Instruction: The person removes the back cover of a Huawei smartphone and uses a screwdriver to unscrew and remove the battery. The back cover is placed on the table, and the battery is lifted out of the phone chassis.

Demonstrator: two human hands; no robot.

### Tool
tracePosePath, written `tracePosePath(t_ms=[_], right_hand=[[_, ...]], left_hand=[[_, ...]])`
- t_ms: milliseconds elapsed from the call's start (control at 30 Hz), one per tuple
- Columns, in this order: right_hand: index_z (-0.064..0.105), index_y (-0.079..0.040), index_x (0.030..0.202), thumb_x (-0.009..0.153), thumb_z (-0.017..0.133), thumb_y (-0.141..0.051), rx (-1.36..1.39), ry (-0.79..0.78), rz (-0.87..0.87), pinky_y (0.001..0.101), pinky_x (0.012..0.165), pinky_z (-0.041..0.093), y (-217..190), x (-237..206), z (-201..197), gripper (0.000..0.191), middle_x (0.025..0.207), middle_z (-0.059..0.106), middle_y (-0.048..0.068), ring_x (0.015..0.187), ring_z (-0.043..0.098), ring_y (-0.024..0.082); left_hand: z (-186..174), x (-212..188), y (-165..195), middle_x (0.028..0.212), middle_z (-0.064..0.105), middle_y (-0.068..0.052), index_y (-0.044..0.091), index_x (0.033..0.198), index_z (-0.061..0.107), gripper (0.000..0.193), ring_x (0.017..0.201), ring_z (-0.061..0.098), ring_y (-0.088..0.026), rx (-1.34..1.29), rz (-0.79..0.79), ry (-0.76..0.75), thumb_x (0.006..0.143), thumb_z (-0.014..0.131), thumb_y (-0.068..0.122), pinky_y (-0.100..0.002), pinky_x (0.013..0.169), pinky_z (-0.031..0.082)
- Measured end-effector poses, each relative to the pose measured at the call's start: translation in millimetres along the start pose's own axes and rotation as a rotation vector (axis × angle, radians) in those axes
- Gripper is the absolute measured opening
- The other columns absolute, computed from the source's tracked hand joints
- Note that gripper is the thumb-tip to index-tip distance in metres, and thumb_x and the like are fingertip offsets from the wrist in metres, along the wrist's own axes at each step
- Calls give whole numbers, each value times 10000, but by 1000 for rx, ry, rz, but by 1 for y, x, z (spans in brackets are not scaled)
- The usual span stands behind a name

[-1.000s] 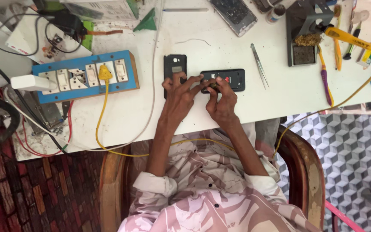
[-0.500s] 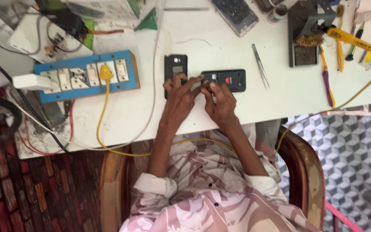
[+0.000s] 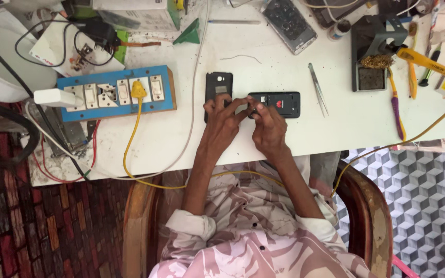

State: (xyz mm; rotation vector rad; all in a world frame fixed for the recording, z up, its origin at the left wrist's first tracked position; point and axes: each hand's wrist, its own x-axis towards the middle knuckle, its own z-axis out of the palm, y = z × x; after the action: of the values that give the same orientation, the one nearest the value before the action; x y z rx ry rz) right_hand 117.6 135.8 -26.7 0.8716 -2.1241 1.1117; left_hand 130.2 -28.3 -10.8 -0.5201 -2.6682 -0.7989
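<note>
Head view, looking straight down on a white worktable (image 3: 305, 139) with a person seated at its near edge. Both hands meet at the left end of a black phone (image 3: 280, 104) that lies flat on its face, lengthwise left to right, its back opened and dark inner parts showing. The left hand (image 3: 221, 123) rests its fingers over that end and over the near part of a black back cover (image 3: 218, 87) — the cover lies upright just left of the phone, touching or nearly so. The right hand (image 3: 268, 126) has its fingertips drawn together at the phone's left edge, pinching or pressing there; whether a small part sits between them I cannot tell, since the fingers hide the spot.

To the right of the phone, close by, lie metal tweezers (image 3: 318, 96), tips pointing far. Farther right stands a soldering stand (image 3: 373, 56) with a brass wool pad, and a yellow-handled soldering iron (image 3: 428, 64) whose yellow cord runs off the near right edge. To the left, well apart from the hands, is a blue switchboard (image 3: 117, 92) with a yellow plug — its yellow cable loops toward the near edge. At the far side lies another device with a keypad (image 3: 289, 23), tilted.
</note>
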Motion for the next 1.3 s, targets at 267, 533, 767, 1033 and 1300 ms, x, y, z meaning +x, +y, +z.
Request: tracePosePath(t_ms=[267, 533, 767, 1033, 1300], right_hand=[[412, -29, 1424, 964, 734, 110, -55, 103, 29, 365, 682, 561, 6, -3, 5, 578, 1023, 710, 155, 810, 682, 267], [371, 21, 1424, 968, 610, 185, -33, 104, 91, 414, 820, 595, 15, -18, 10, 540, 1060, 666, 218, 904, 744, 295], [315, -3, 1488, 974, 473, 227, 200, 34, 196, 334, 835, 609, 10, -14, 6, 585, 1167, 688, 217, 1056, 753, 319], [420, -23, 1436, 948, 750, 132, -43, 76, 80, 382, 766, 551, 11, -8, 3, 609, 1017, 705, 175, 889, 663, 290], [365, 9, 1463, 985, 616, 182, 54, 114, 109, 344, 751, 601, 15, -17, 8, 568, 996, 713, 212, 851, 751, 284]], left_hand=[[0, 0, -3, 1339, 666, 18, 160, 1119, 799, 492, 1155, 515, -248, -49, 17, -4, 722, 679, -105, -440, 938, 315], [-2, 0, 0, 1334, 663, 22, 176, 1227, 790, 600, 1140, 515, -227, -43, 16, -5, 713, 680, -114, -442, 942, 304], [-1, -2, -1, 1333, 665, 29, 160, 1205, 789, 560, 1152, 518, -229, -75, -7, 1, 718, 693, -99, -437, 953, 303], [1, -2, -3, 1349, 667, 20, 147, 1139, 800, 499, 1163, 513, -245, -53, 4, -13, 715, 703, -96, -438, 958, 305], [-1, -1, -2, 1349, 665, 24, 176, 1257, 772, 602, 1149, 511, -223, -39, 6, -11, 728, 710, -104, -432, 959, 301]])
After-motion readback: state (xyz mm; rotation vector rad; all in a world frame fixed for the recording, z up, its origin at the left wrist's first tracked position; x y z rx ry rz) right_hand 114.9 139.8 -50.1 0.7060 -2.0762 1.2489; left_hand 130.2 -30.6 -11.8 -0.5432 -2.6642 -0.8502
